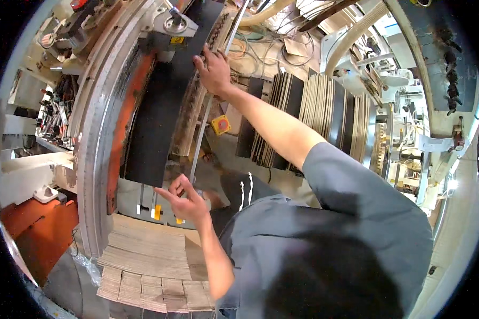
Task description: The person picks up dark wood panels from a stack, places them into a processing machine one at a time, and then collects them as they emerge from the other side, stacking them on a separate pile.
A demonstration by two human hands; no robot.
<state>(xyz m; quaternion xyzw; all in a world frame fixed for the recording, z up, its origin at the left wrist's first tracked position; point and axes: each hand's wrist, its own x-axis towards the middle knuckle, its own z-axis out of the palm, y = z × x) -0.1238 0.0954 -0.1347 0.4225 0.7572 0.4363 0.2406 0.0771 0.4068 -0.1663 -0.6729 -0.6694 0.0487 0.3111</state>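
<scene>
A long black board [159, 111] lies lengthwise on the machine bed in front of me, along an orange-red rail [123, 127]. At the board's near end is my left hand [185, 201], its index finger stretched to the corner and the other fingers loosely bent. Farther along, my right hand [215, 72] rests at the right edge of the board with fingers apart. Neither hand wraps round anything. A metal clamp-like fitting [174, 24] sits over the far part of the board.
Stacked boards with brown edges [316, 106] stand to the right, near a yellow-and-red button box [221, 124]. Below the machine's near end lie piles of brown strips [146, 250]. Loose cables [250, 50] and a ribbed hose [351, 40] occupy the far side.
</scene>
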